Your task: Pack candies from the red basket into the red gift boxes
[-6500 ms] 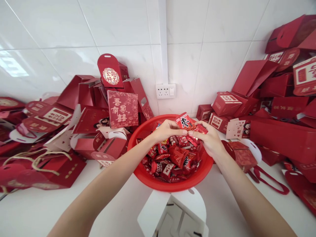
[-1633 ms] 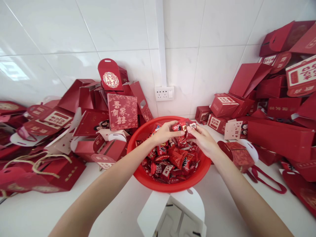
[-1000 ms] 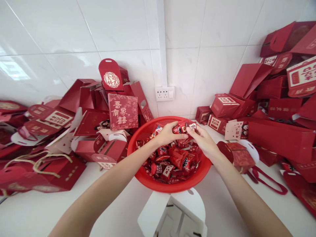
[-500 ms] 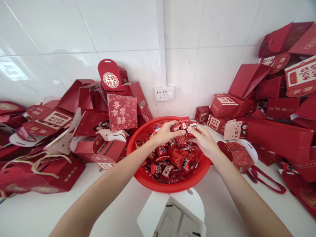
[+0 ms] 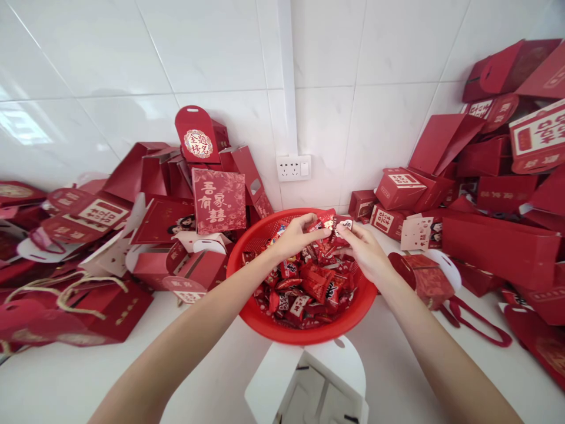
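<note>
Over the far side of a red plastic basket (image 5: 304, 337), both my hands are close together with red-wrapped candies. My left hand (image 5: 298, 237) is closed, thumb and fingers pinching a candy (image 5: 327, 220) in a shiny red wrapper. Beside it, my right hand (image 5: 362, 246) pinches another candy (image 5: 343, 225), whose pale label with dark print shows above the thumb. The two candies touch or nearly touch. Below the hands, the basket holds a heap of wrapped candies (image 5: 315, 282). In front of the basket, a white-lined box (image 5: 309, 391) lies with its flaps open.
Red gift boxes (image 5: 220, 200) are piled on the left, with a rope-handled red box (image 5: 110, 312) nearest. More red boxes (image 5: 498, 235) stack up on the right, beside a box with a red ribbon (image 5: 481, 321). Behind stands a tiled wall with a socket (image 5: 293, 168).
My hands stay almost in place above the basket. The candies between my fingers have tilted or shifted slightly; the rest looks the same.
</note>
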Action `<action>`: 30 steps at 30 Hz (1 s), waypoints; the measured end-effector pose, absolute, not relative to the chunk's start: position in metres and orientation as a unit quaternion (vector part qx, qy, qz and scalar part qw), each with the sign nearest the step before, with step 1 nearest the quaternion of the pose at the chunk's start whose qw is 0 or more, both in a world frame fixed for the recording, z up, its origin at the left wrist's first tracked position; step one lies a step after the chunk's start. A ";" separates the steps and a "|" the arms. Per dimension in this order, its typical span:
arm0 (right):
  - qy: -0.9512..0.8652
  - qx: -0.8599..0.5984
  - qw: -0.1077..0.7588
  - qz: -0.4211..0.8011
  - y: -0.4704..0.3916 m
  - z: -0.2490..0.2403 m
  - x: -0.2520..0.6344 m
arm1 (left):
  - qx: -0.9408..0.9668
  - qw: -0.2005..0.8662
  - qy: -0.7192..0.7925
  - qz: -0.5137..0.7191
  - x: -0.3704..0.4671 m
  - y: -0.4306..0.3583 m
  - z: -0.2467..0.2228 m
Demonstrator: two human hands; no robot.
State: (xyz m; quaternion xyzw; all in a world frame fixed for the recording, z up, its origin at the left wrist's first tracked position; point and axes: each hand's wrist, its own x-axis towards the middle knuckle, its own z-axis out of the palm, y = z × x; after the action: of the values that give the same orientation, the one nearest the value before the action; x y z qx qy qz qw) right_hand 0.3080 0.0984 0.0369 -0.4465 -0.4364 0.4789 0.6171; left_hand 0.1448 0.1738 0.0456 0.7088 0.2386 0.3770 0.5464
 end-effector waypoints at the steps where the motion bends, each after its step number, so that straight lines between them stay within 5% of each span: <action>1: -0.441 -0.446 0.615 0.478 0.098 0.037 0.308 | 0.708 0.543 0.239 0.383 0.145 0.174 0.046; 16: -0.457 -0.470 0.624 0.425 0.099 0.034 0.308 | 0.752 0.477 0.256 0.375 0.145 0.173 0.045; 30: -0.420 -0.457 0.603 0.501 0.099 0.037 0.307 | 0.742 0.510 0.240 0.363 0.143 0.172 0.044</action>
State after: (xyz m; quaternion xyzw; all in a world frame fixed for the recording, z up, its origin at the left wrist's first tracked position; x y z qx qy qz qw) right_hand 0.3069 0.0989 0.0369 -0.4570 -0.4201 0.5010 0.6030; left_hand 0.1433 0.1723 0.0445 0.7419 0.2399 0.3633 0.5100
